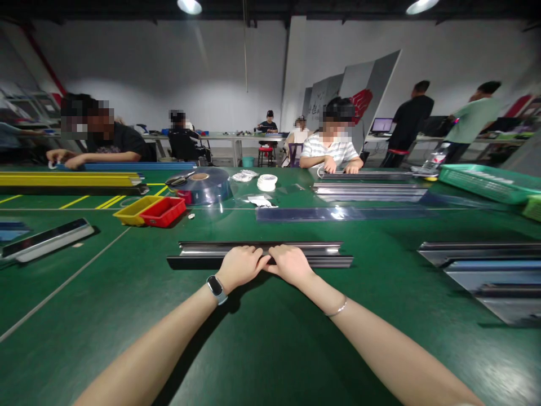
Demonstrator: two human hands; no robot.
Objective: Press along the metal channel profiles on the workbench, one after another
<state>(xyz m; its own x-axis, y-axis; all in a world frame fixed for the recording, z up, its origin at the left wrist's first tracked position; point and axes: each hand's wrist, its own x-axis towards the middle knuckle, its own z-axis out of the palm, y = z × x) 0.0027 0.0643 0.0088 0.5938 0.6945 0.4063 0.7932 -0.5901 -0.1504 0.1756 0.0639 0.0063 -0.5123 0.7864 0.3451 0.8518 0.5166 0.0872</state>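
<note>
A black metal profile, long and channel-shaped with a shiny inner face, lies crosswise on the green table in front of me. My left hand, with a watch at its wrist, is closed over the near edge of the profile just left of its middle. Close beside it, my right hand grips the same edge, a thin bracelet further up that arm. The thumbs nearly meet at the centre. My fingertips reach into the channel and are partly hidden, so anything small under them does not show.
Several dark profiles lie at the right. A pale-and-black profile rests at the left. Beyond are yellow and red bins, a large clear roll, a clear strip and a green basket. Co-workers sit across the table.
</note>
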